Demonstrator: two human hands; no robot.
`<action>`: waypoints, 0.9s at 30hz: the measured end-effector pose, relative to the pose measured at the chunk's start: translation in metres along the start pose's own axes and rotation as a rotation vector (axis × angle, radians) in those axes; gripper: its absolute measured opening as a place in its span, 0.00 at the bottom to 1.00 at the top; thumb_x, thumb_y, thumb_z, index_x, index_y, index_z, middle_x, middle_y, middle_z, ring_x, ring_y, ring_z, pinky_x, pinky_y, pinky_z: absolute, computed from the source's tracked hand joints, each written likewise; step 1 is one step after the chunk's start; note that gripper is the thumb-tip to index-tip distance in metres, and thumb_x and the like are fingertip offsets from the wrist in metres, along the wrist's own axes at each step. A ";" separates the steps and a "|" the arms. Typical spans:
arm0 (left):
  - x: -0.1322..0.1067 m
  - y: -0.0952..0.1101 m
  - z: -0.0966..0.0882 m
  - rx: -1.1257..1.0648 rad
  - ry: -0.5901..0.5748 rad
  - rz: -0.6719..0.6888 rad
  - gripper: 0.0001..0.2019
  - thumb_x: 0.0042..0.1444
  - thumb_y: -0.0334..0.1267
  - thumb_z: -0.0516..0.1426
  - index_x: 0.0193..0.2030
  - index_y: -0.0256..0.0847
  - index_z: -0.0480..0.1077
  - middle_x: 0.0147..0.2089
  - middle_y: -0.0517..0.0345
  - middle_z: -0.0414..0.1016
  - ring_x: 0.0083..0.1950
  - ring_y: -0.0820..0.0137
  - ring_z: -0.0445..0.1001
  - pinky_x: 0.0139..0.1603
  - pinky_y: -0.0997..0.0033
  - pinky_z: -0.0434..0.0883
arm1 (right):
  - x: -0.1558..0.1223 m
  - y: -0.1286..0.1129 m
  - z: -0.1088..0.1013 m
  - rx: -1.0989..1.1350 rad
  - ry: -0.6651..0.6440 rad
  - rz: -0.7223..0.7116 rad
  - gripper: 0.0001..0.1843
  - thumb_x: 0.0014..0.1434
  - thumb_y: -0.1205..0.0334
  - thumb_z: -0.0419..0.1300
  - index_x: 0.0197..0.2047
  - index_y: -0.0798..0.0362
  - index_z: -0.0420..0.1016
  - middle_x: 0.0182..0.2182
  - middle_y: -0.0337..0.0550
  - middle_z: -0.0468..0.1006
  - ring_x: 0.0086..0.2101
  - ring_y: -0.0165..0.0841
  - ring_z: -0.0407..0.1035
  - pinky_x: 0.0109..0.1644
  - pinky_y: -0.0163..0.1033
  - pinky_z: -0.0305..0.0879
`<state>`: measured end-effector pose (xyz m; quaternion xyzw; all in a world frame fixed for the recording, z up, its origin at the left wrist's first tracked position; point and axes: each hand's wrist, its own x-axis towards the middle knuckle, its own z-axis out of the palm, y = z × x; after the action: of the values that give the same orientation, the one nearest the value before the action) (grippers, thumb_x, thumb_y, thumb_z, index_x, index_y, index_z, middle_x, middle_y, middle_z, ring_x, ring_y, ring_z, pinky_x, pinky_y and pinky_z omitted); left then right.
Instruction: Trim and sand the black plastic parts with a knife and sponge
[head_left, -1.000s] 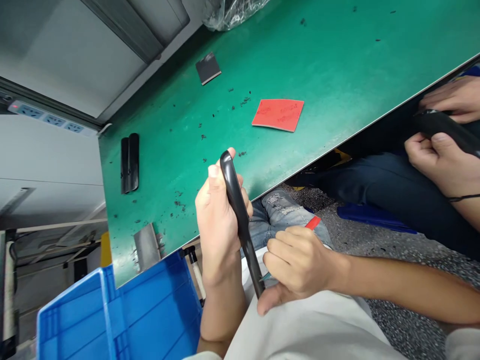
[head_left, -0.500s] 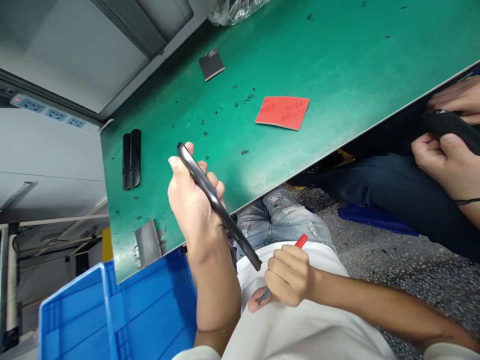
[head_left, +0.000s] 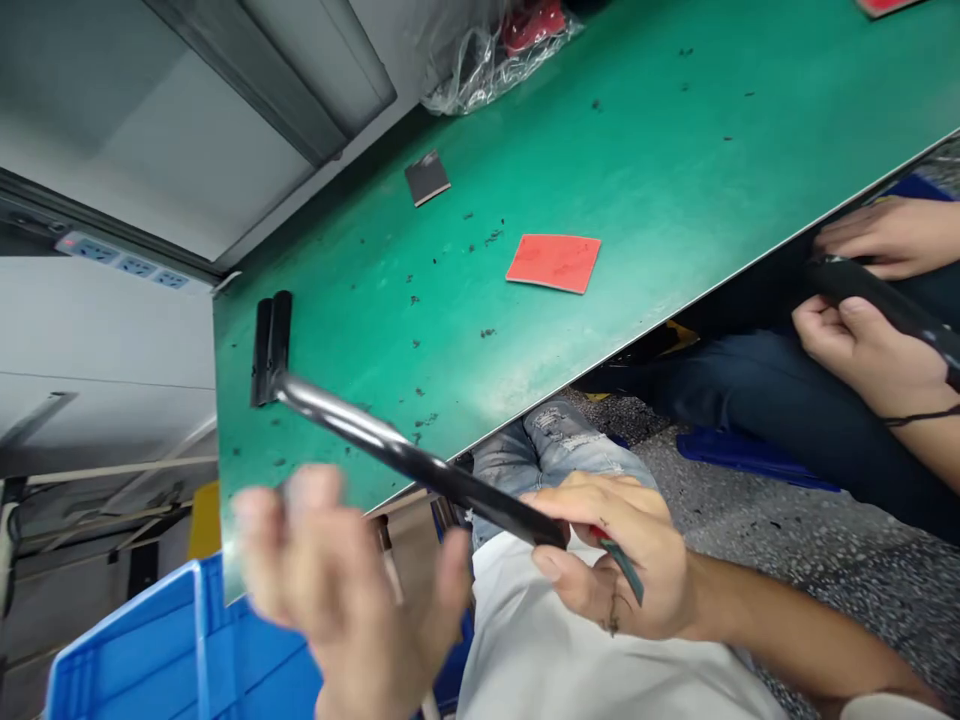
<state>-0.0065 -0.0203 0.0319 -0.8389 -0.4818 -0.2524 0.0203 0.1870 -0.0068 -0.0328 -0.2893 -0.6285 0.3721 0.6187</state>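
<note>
A long, slim, glossy black piece (head_left: 420,465) slants across the view, its near end pinched between the thumb and fingers of my right hand (head_left: 637,550). Tucked in that same hand is a small tool (head_left: 622,568) with a grey-green blade-like end and a bit of red; most of it is hidden. My left hand (head_left: 352,580), blurred by motion, is just below the piece with its fingers apart and nothing in them. The far end of the piece overlaps, in the view, two similar black pieces (head_left: 271,345) lying side by side on the green table (head_left: 675,200).
A red rectangular pad (head_left: 555,262) and a dark square pad (head_left: 427,180) lie among black scraps. Clear plastic bagging (head_left: 495,60) sits at the back. Below left stands a blue crate (head_left: 150,640). At right, a co-worker's hands (head_left: 870,330) hold another black piece.
My left hand has let go of the black piece and dropped lower, its fingers spreading. My right hand has taken the piece's near end, keeping the small tool. The view has shifted slightly.
</note>
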 end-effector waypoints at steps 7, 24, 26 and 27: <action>-0.013 -0.010 -0.015 -0.022 -0.153 0.270 0.24 0.67 0.22 0.57 0.69 0.26 0.69 0.58 0.36 0.81 0.64 0.54 0.75 0.70 0.43 0.69 | 0.012 -0.009 -0.025 -0.047 -0.261 0.161 0.23 0.77 0.46 0.52 0.57 0.59 0.68 0.36 0.43 0.74 0.35 0.29 0.72 0.36 0.33 0.69; -0.015 -0.009 -0.015 -0.047 -0.134 0.309 0.18 0.69 0.27 0.58 0.63 0.39 0.76 0.62 0.47 0.80 0.71 0.49 0.71 0.71 0.36 0.69 | 0.026 -0.004 -0.025 -0.509 -0.446 -0.308 0.34 0.71 0.29 0.49 0.29 0.51 0.64 0.24 0.35 0.61 0.24 0.31 0.57 0.26 0.41 0.47; -0.015 -0.009 -0.015 -0.074 -0.121 0.300 0.18 0.69 0.26 0.57 0.62 0.36 0.76 0.63 0.45 0.79 0.71 0.48 0.71 0.70 0.35 0.69 | 0.027 -0.005 -0.028 -0.533 -0.460 -0.316 0.35 0.71 0.28 0.49 0.28 0.50 0.63 0.24 0.34 0.60 0.23 0.31 0.56 0.26 0.41 0.46; -0.014 -0.009 -0.014 -0.087 -0.120 0.296 0.18 0.69 0.25 0.57 0.62 0.35 0.75 0.64 0.44 0.79 0.71 0.47 0.71 0.70 0.34 0.69 | 0.027 -0.004 -0.028 -0.545 -0.460 -0.324 0.35 0.70 0.29 0.49 0.27 0.50 0.63 0.23 0.34 0.60 0.23 0.31 0.55 0.26 0.41 0.45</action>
<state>-0.0254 -0.0309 0.0363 -0.9144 -0.3420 -0.2165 -0.0079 0.2137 0.0162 -0.0151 -0.2491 -0.8640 0.1443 0.4130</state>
